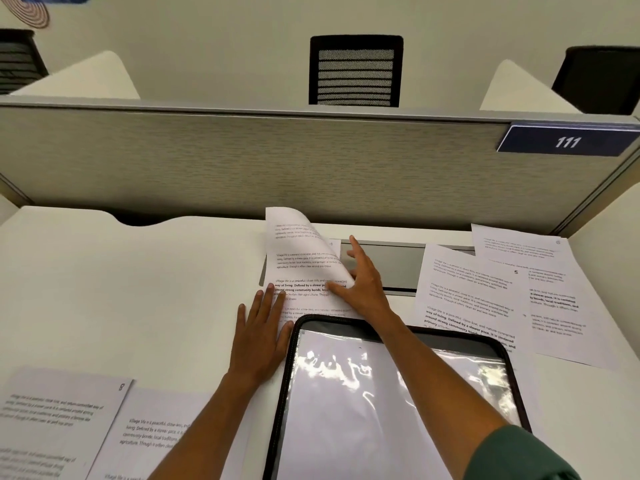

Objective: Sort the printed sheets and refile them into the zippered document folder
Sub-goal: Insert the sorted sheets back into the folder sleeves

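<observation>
1. Desk point(138, 289) surface, white and smooth, lay under both hands, backed by a grey fabric partition point(242, 161) just beyond the fingertips.
2. A left hand point(259, 334) pressed flat, fingers straight and spread, on the lower left edge of a printed sheet point(304, 271).
3. A right hand point(363, 282) lay with fingers extended against that sheet's right side, its thumb under the curled-up edge; the sheet's top corner bent over toward the left hand.
4. A zippered folder point(391, 393) lay open just below both hands, its clear plastic sleeve glaring; the right forearm crossed over it.
5. Right of the right hand, two overlapping sheets point(485, 299) rested on the desk, numbered 5 and 6.
6. Below the left hand, near the left forearm, more sheets point(69, 420) lay, one marked 8.
7. A grey metal cover plate point(391, 268) sat in the desk beside the right hand's fingers.
8. Beyond the partition stood a black mesh chair point(356, 71), and a blue sign point(568, 142) reading 111 was fixed on the partition's right end.
</observation>
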{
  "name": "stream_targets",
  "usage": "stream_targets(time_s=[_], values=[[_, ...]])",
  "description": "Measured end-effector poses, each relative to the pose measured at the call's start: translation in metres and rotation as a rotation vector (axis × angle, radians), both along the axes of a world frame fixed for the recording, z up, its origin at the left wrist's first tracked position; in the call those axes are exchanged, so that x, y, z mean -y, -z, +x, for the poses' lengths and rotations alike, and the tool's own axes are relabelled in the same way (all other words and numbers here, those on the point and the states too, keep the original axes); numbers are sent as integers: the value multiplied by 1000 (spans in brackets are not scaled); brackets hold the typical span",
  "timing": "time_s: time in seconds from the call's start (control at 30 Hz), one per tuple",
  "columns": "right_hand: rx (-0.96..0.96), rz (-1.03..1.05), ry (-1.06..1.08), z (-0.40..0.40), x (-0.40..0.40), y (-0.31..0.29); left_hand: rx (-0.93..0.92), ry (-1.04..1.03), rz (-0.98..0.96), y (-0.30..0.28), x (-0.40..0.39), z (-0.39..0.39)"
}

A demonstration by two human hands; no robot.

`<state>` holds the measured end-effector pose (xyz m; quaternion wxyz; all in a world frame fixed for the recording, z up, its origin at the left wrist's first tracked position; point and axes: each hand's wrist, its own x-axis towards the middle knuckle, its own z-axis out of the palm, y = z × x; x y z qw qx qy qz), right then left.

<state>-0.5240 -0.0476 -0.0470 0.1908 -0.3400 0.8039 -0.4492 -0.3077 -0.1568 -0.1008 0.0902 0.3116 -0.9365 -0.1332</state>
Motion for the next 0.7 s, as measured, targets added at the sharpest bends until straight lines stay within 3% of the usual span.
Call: stream_targets(time_s=[0.23, 0.5, 0.7], values=[[200, -138, 177, 3, -12, -13, -85, -13, 131, -7, -8, 0], [310, -253, 233, 8, -30, -69, -360, -65, 348, -48, -32, -11], [356, -372, 240, 19, -50, -116, -600, -296, 592, -102, -71, -20]])
